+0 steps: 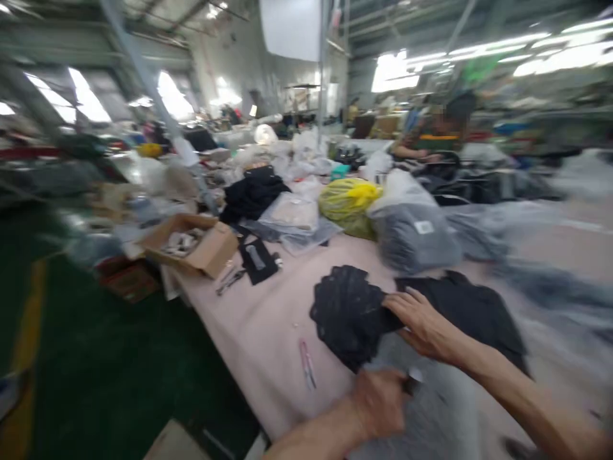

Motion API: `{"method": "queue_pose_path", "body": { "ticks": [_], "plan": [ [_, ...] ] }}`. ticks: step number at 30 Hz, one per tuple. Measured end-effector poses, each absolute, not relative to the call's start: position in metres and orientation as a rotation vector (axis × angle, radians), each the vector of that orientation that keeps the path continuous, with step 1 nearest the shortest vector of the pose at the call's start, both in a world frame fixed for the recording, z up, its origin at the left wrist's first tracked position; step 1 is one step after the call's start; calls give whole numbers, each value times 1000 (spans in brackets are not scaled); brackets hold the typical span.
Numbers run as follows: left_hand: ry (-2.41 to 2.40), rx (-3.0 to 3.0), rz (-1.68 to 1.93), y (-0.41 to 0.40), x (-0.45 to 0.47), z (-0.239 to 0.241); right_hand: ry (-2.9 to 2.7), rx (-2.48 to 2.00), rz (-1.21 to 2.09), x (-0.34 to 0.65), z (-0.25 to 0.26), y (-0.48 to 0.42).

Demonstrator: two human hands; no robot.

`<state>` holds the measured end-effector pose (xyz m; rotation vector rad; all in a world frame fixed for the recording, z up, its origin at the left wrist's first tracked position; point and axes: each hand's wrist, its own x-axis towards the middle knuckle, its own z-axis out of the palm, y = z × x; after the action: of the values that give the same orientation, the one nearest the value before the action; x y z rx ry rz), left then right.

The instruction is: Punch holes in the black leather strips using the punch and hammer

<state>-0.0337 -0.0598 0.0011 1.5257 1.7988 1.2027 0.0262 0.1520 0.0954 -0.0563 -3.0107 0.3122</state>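
Observation:
My left hand [380,402] is closed in a fist over a grey sheet [431,406]. A small dark object with a shiny end [412,381] sticks out beside its fingers, too blurred to name. Farther up, my right hand [424,322] has its fingers on the near edge of a black fabric piece [393,321], beside a fanned stack of black fabric pieces [347,310] with scalloped edges. Another black fabric pile [469,310] lies behind my right forearm. Left of my hands, a pair of pink-handled thread snips [307,364] rests on the pale table cover [258,326].
A cardboard box [191,246] stands at the table's left edge, near a black flat piece [258,260]. Behind are a yellow bag [347,204], a plastic-wrapped bundle [414,236] and dark cloth [256,195]. Across the table sits another person [433,137]. Green floor [119,370] lies left.

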Motion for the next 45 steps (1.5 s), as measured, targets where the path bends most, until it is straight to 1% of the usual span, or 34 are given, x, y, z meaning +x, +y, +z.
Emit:
{"method": "queue_pose_path", "body": {
  "ticks": [2, 4, 7, 10, 13, 15, 18, 21, 24, 28, 34, 41, 45],
  "plan": [
    [1824, 1655, 1191, -52, -21, -2, -3085, -170, 250, 54, 118, 155],
    [1862, 1722, 1235, -47, -25, -6, -3119, -283, 223, 84, 124, 157],
    [1878, 1759, 1305, -44, -35, -8, -3145, -346, 243, 129, 117, 144],
    [1969, 1683, 1324, -44, -37, -3, -3170, -216, 361, 153, 104, 115],
    [2054, 1593, 1332, -43, -35, 3, -3157, -20, 518, 152, 94, 81],
    [2080, 1548, 1335, -42, -35, 4, -3151, 6, 590, 147, 89, 60],
    [2068, 1515, 1340, -42, -36, 3, -3160, -111, 700, 144, 78, 34],
    [2042, 1488, 1335, -41, -36, 2, -3101, -325, 788, 149, 63, 10],
    [1994, 1440, 1303, -38, -36, 5, -2988, -511, 797, 157, 51, -14],
    [1926, 1394, 1273, -31, -38, 12, -2850, -574, 850, 162, 49, -33],
    [1846, 1370, 1257, -16, -44, 19, -2697, -643, 910, 156, 59, -29],
    [1794, 1441, 1223, 5, -42, 18, -2591, -731, 817, 146, 43, -27],
    [1654, 1503, 1201, 7, -37, 19, -2575, -742, 812, 146, 43, -27]
  ]
}}
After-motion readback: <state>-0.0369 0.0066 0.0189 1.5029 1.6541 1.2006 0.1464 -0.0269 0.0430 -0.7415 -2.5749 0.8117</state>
